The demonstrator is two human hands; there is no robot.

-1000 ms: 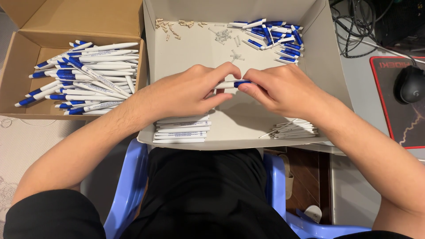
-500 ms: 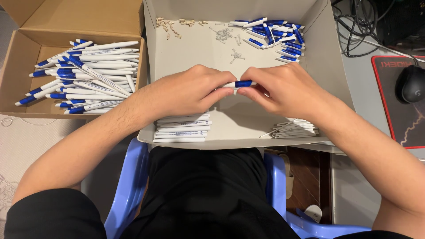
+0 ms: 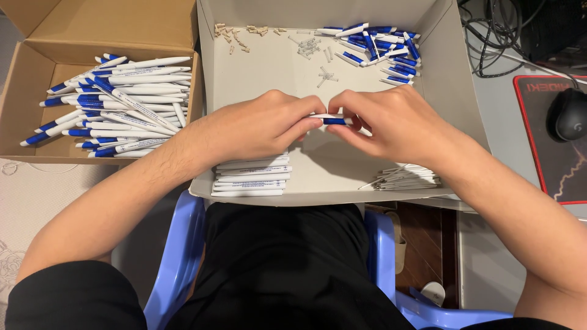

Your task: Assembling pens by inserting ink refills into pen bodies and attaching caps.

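Both of my hands hold one white and blue pen (image 3: 330, 120) over the middle of a white cardboard tray (image 3: 275, 73). My left hand (image 3: 257, 125) grips the white barrel end. My right hand (image 3: 391, 122) pinches the blue end, fingertips nearly touching the left ones. White pen barrels (image 3: 252, 176) lie stacked under my left wrist at the tray's near edge. Thin refills (image 3: 406, 178) lie under my right wrist.
Blue pen caps (image 3: 379, 43), small springs (image 3: 312, 46) and tan bits (image 3: 235, 33) lie at the tray's far side. A brown box (image 3: 36, 79) at left holds several finished pens (image 3: 116, 101). A mouse (image 3: 570, 115) on a pad and cables sit at right. Blue chair (image 3: 177, 256) below.
The hands have closed in on each other, so less of the pen's blue part shows between them. Everything else is still.
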